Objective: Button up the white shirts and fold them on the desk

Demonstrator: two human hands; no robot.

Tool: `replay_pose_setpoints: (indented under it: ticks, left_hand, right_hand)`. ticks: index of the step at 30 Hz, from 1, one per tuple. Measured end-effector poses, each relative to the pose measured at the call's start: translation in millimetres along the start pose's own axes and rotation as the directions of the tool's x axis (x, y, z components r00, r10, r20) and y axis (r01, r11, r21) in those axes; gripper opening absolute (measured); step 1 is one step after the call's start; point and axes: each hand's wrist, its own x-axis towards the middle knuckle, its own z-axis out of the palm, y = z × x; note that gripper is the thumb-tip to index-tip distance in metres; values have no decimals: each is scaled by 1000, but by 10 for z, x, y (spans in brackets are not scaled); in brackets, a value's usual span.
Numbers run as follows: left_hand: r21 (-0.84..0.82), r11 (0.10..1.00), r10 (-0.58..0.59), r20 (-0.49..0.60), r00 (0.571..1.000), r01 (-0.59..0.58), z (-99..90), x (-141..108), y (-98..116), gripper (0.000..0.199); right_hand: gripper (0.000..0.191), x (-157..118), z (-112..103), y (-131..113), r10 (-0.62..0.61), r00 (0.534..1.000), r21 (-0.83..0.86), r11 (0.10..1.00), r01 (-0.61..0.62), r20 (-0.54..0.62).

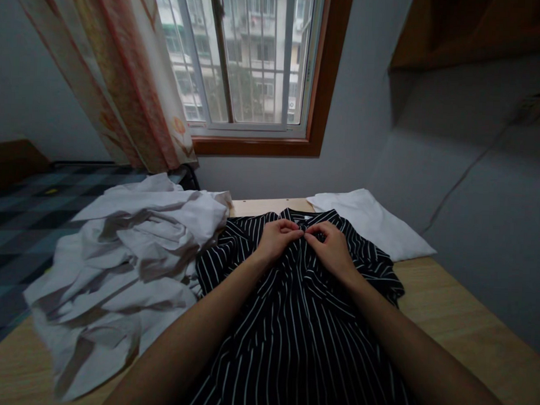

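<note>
A black shirt with white stripes (292,333) lies spread on the wooden table, its collar at the far end. Just below the collar, my left hand (279,237) pinches the front of the shirt between thumb and fingers. My right hand (328,243) pinches the same spot from the other side, its fingertips almost against those of my left hand. Whatever small part of the shirt sits between the fingertips is too small to make out.
Crumpled white clothes (135,268) cover the left of the wooden table (465,310). A folded white cloth (371,221) lies at the back right. Beyond are a window, a curtain (124,73) and a checked bed (21,217); a wooden shelf (470,50) hangs at upper right.
</note>
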Motion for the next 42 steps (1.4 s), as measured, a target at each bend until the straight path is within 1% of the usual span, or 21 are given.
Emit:
replay_pose_setpoints:
  ticks: [3, 6, 10, 13, 15, 17, 19, 21, 24, 26, 28, 30, 31, 32, 33, 34, 35, 36, 37, 40, 42]
  left_hand:
    - [6, 1000, 5, 28, 1000, -5, -1, -1, -13, 14]
    - [25, 999, 26, 36, 999, -27, -11, 5, -12, 14]
    - [74, 994, 76, 34, 997, -78, -12, -6, 28, 12]
    - [97, 991, 84, 46, 995, -89, 26, -38, 54, 11]
    - [97, 992, 79, 47, 996, -83, 59, -58, 59, 9]
    - [89, 992, 85, 31, 996, -87, 83, -68, 54, 6]
    - [84, 991, 105, 23, 994, -107, 93, -72, 43, 3]
    - [103, 984, 146, 25, 989, -148, 95, -72, 26, 6]
    - [163, 962, 219, 24, 975, -220, 97, -65, -6, 8]
    - [191, 949, 252, 18, 968, -250, 82, -42, -25, 6]
    - [242, 933, 276, -8, 961, -266, 33, -2, -31, 6]
    - [354, 898, 309, -85, 947, -261, -50, 34, -11, 8]
    - [432, 863, 340, -118, 933, -260, -96, 41, 12, 10]
    - [517, 812, 383, -125, 915, -269, -137, 36, 46, 13]
    - [597, 747, 434, -103, 895, -294, -168, 17, 91, 17]
    - [660, 674, 483, -55, 874, -331, -184, -15, 145, 21]
    - [700, 609, 516, 8, 857, -373, -183, -59, 205, 25]
    - [715, 566, 524, 72, 849, -410, -164, -111, 268, 25]
    - [709, 556, 505, 126, 854, -433, -130, -167, 327, 23]
    - [658, 619, 357, 249, 900, -428, 13, -311, 447, 11]
    - [637, 654, 283, 295, 913, -408, 94, -365, 464, 15]
  right_hand:
    - [7, 2, -5, -3, 4, 1000, 21, 1000, -4, -16]
    - [8, -7, -10, -36, -18, 1000, 15, 1000, 18, -5]
    - [10, -47, 15, -84, -11, 1000, -57, 998, 9, -24]
    - [8, -81, 61, -69, 3, 999, -81, 997, -8, -54]
    - [9, -91, 96, -25, 25, 998, -27, 999, -26, -61]
    - [12, -85, 129, 34, 86, 995, 96, 992, -80, -53]
    - [17, -70, 158, 87, 173, 985, 248, 955, -163, -16]
    - [23, -58, 178, 116, 239, 970, 365, 900, -236, 39]
    - [29, -56, 188, 107, 264, 961, 424, 862, -276, 88]
    - [30, -53, 174, 85, 277, 958, 418, 864, -282, 75]
    - [30, -35, 140, 71, 314, 949, 425, 856, -295, 26]
    - [32, 4, 83, 67, 375, 926, 476, 823, -310, -44]
    - [33, 29, 48, 66, 409, 910, 513, 797, -319, -71]
    - [33, 56, 11, 62, 438, 895, 551, 768, -325, -83]
    - [34, 83, -26, 53, 457, 886, 584, 742, -328, -84]
    - [33, 108, -63, 38, 464, 882, 612, 721, -325, -78]
    - [32, 130, -97, 18, 462, 884, 632, 707, -318, -72]
    - [31, 148, -129, -7, 453, 889, 645, 700, -307, -68]
    - [29, 161, -157, -36, 439, 896, 652, 699, -294, -67]
    - [26, 180, -221, -116, 406, 911, 655, 708, -266, -70]
    - [24, 179, -249, -148, 386, 920, 645, 722, -250, -75]
